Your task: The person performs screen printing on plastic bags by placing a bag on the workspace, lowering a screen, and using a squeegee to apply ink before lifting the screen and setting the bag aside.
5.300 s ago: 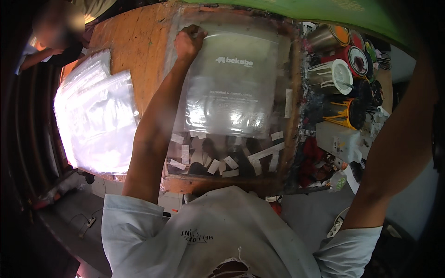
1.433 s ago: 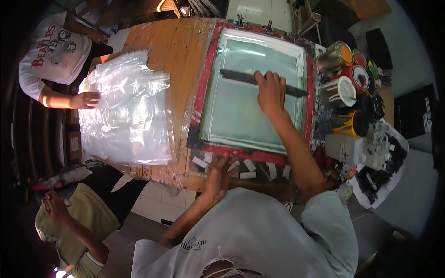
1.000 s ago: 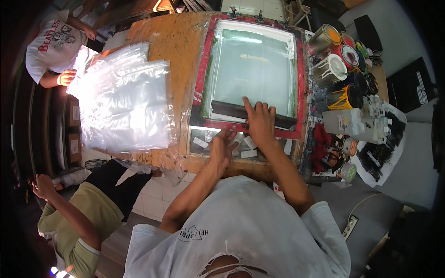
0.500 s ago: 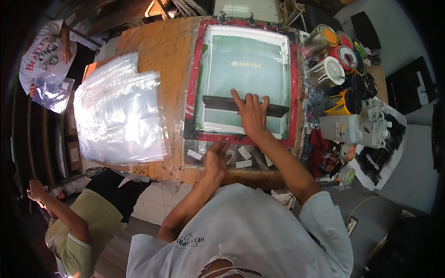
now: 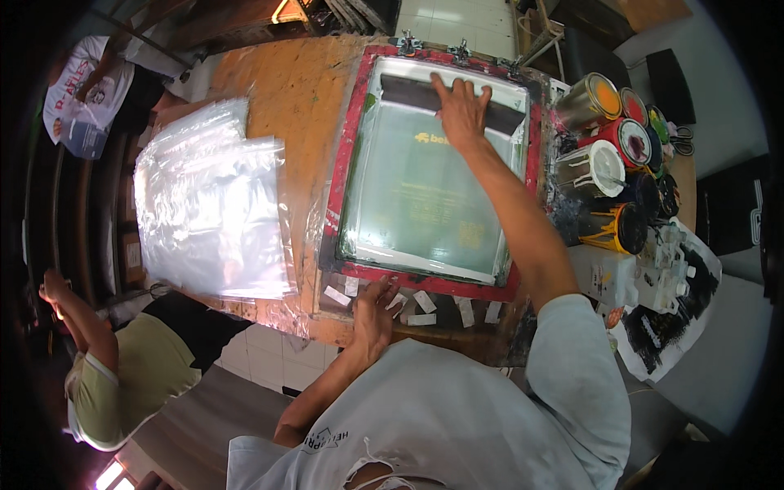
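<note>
A screen printing frame with a red rim and a pale green mesh lies on the table. Across the far end of its mesh rests a long dark squeegee, slightly slanted. My right hand grips the squeegee from above, index finger extended along it. At the frame's near edge is my left hand, with its fingers apart and their tips against the red rim. Small white strips lie beside it. Yellowish print marks show through the mesh, partly covered by my right forearm.
A stack of clear plastic bags lies on the wooden table to the left. Paint cans and plastic bottles crowd the right side. Metal clamps sit at the frame's far edge. Two people are at the left.
My right hand has moved the squeegee from the near part of the mesh to its far end. Print marks now show in the mesh. My left hand stays by the near rim.
</note>
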Available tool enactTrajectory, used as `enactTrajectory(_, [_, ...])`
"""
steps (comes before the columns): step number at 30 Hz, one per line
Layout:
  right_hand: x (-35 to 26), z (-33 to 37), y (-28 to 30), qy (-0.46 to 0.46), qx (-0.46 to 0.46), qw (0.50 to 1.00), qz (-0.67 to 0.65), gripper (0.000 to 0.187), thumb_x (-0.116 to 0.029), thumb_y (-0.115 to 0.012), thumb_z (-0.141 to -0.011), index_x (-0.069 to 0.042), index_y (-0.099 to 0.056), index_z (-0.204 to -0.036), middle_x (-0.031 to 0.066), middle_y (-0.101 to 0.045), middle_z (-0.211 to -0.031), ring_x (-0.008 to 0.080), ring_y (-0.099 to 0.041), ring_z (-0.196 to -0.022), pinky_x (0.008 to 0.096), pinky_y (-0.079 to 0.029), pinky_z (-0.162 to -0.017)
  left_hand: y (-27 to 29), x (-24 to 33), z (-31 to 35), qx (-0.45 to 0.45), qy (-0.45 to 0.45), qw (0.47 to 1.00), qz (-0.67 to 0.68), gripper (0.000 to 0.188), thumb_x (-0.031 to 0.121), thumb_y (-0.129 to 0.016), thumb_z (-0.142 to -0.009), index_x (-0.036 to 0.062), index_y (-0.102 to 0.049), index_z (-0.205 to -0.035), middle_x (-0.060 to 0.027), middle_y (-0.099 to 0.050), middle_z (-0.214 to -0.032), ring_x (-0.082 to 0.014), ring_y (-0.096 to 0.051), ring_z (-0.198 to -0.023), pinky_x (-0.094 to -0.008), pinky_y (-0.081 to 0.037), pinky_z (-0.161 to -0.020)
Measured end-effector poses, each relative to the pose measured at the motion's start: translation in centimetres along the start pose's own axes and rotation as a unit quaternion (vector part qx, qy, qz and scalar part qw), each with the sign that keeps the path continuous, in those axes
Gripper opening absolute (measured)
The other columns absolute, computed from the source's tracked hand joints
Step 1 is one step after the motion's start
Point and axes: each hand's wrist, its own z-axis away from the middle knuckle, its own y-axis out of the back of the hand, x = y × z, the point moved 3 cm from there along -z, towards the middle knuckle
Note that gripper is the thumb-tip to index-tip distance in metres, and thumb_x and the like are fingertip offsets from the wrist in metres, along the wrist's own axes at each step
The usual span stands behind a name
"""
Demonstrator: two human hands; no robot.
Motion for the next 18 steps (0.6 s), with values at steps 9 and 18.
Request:
enactTrajectory(9, [-0.2, 0.6, 5.3, 0.017, -0.232, 0.965, -0.123, 0.074, -0.023, -0.081, -0.085, -0.022, -0.047, -0.15, 0.0169, -0.065, -0.126, 0.0358, -0.059, -0.124, 0.0553, -0.042, -0.101, 0.0, 0.3, 0.8, -0.017, -0.001, 0.999, 0.028, 0.031, 0.028, -0.07, -0.095, 0.0116, -0.059, -0.119, -0.0044, -0.057, -0.132, -0.0227, -0.05, -0.125, -0.0508, -0.04, -0.104])
enactTrajectory(18, [-9.5, 21.1, 16.1, 0.035, -0.132, 0.985, -0.104, 0.071, -0.011, -0.071, -0.088, -0.021, -0.046, -0.154, 0.0123, -0.058, -0.104, 0.0309, -0.056, -0.101, 0.0487, -0.039, -0.091, -0.6, 2.1, 2.5, -0.074, -0.017, 0.997, 0.026, 0.021, 0.022, -0.073, -0.095, 0.0147, -0.055, -0.104, -0.0038, -0.063, -0.117, -0.0213, -0.058, -0.116, -0.0475, -0.042, -0.102])
